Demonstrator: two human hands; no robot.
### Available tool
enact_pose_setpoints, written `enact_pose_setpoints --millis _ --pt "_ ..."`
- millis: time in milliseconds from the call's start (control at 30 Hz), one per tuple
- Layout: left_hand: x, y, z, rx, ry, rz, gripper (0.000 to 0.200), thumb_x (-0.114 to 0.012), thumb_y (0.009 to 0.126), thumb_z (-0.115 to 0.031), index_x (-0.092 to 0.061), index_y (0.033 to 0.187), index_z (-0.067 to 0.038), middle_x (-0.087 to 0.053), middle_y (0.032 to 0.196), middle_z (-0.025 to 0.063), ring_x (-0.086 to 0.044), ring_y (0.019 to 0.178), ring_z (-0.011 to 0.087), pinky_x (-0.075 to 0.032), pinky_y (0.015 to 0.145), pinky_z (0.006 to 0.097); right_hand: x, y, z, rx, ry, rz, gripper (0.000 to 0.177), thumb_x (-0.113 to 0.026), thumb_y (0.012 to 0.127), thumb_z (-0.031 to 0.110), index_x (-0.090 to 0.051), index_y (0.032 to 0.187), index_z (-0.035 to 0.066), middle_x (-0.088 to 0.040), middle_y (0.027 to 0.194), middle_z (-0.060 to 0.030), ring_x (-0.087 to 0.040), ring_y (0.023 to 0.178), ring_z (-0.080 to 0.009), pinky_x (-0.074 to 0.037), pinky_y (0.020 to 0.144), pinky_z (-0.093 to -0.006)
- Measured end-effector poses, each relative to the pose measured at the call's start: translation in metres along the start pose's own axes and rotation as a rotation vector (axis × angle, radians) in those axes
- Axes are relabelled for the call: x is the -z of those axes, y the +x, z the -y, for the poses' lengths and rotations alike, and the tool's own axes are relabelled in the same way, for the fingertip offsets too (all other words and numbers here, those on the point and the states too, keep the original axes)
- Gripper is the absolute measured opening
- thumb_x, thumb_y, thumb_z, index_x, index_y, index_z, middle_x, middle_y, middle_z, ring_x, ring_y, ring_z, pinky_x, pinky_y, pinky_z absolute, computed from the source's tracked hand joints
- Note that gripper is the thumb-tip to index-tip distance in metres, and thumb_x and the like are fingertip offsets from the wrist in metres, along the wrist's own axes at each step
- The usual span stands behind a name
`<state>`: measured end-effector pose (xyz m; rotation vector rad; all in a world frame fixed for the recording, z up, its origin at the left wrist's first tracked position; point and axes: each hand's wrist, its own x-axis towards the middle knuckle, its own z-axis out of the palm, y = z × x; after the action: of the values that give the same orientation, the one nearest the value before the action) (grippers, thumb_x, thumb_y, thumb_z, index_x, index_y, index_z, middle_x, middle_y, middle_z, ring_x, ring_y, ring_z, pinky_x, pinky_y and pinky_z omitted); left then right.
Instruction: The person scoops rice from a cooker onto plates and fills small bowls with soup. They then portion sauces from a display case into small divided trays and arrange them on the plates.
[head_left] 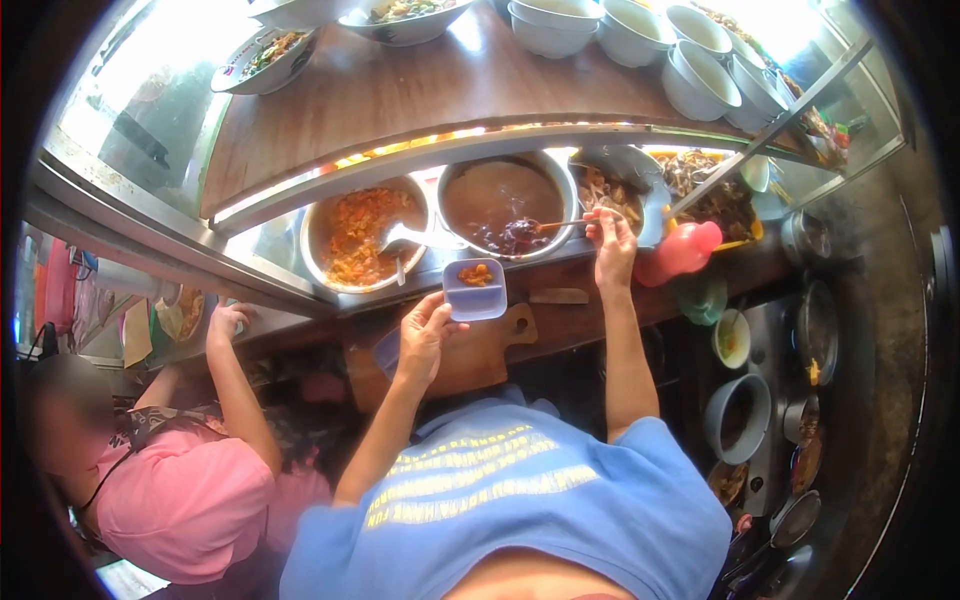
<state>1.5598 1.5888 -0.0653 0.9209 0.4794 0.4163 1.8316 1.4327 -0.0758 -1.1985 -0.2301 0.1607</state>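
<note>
My left hand (424,340) is closed on the edge of a small purple sauce dish (490,303) split into two compartments. Orange-red chunky sauce lies in its far compartment. My right hand (612,245) grips the thin handle of a spoon (562,224), its bowl end down in dark brown sauce. That sauce fills a round metal pot (571,190) behind the dish. To the left stands a second pot (308,235) of the orange-red chunky sauce, with a white ladle (420,238) resting in it.
A wooden shelf (400,110) above the pots carries stacked bowls (700,80) and filled bowls (262,60). Beside my right hand is a pink bottle (680,252). A cutting board (480,355) lies below the dish. A person in pink (190,500) works at left. Pans (738,420) stand at right.
</note>
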Motion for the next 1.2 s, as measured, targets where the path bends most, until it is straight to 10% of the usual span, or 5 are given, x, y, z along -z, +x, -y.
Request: enact_pose_setpoints --millis 833,1200 --pt "-0.007 0.000 0.004 -0.008 -0.035 0.010 0.026 -0.054 0.093 -0.009 -0.055 0.116 0.005 -0.064 0.102 0.0097 -0.064 0.085 0.0137 -0.057 0.075 0.0280 -0.042 -0.111 0.080 0.084 -0.191 0.418 0.016 -0.051 0.097 0.012 -0.061 0.097 -0.001 -0.067 0.089 -0.0096 -0.060 0.075 -0.0092 -0.050 0.070 -0.0232" --pt "0.041 -0.021 0.063 0.071 0.185 -0.069 0.024 -0.050 0.093 -0.005 -0.058 0.113 0.006 -0.064 0.105 0.0110 -0.065 0.084 0.0155 -0.056 0.071 0.0267 -0.028 -0.035 0.066 0.298 -0.243 0.077 0.017 -0.051 0.096 0.012 -0.061 0.098 -0.002 -0.066 0.091 -0.0090 -0.062 0.077 -0.0117 -0.051 0.071 -0.0242"
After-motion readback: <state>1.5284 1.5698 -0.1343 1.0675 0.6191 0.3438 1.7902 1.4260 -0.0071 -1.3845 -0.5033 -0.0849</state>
